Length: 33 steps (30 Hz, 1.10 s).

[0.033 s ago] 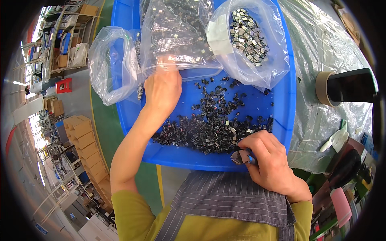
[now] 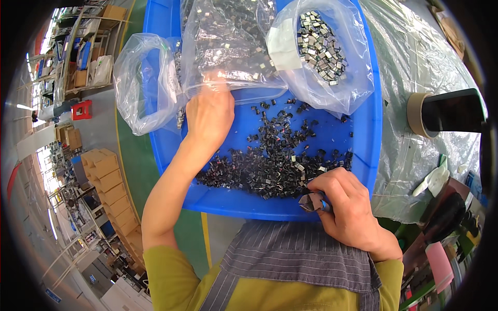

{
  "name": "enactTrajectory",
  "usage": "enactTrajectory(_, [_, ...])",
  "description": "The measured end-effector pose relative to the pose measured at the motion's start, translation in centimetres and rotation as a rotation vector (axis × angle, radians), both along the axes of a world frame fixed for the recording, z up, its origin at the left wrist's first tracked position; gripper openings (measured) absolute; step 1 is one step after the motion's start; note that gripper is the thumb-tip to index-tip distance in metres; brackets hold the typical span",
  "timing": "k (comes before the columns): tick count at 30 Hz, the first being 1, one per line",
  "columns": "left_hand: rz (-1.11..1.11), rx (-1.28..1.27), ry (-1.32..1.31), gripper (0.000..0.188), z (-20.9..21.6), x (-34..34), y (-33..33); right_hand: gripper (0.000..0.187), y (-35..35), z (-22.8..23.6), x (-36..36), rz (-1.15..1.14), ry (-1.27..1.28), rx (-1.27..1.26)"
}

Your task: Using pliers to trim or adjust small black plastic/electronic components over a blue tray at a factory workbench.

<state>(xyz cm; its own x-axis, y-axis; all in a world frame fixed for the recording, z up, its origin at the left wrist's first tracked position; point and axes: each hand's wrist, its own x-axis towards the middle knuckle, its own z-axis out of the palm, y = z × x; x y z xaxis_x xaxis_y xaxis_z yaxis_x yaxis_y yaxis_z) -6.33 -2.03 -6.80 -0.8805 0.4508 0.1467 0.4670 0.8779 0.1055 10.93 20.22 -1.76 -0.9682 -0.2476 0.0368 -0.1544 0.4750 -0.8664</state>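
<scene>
A blue tray [image 2: 270, 210] of parts [image 2: 264, 173] sits by a plastic-covered table [image 2: 397, 171], cartons [image 2: 111, 189] leftward; the right hand [image 2: 353, 210] holds pliers [image 2: 312, 202]; what the left hand's [image 2: 210, 114] fingers hold by the bag [image 2: 228, 39], I cannot tell.

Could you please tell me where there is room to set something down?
In the blue tray, bare patches lie between the dark parts and both the left hand and the right bag. Outside, the plastic sheet has room between tray and tape roll. Clear bags crowd the far end; the parts crowd the near side, beside the right hand.
</scene>
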Motion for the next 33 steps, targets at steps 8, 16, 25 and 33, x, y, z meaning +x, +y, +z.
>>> enactTrajectory(8, [-0.029,-0.113,0.004,0.019,0.0,0.0,0.0,0.046,-0.3,0.0,-0.1,-0.029,-0.018,0.016])
enactTrajectory(16, [0.005,0.079,-0.181,0.020,3.3,1.8,-0.8,0.038,-0.4,0.7,-0.5,-0.039,-0.104,-0.049])
enactTrajectory(25, [0.027,1.233,-1.127,0.015,7.7,6.0,2.4,0.031,-0.9,0.6,-4.6,-0.112,-0.228,-0.042])
enactTrajectory(33, [-0.133,1.136,-0.837,0.023,6.4,7.6,2.5,0.041,-1.5,-0.1,-5.0,-0.086,-0.177,0.047])
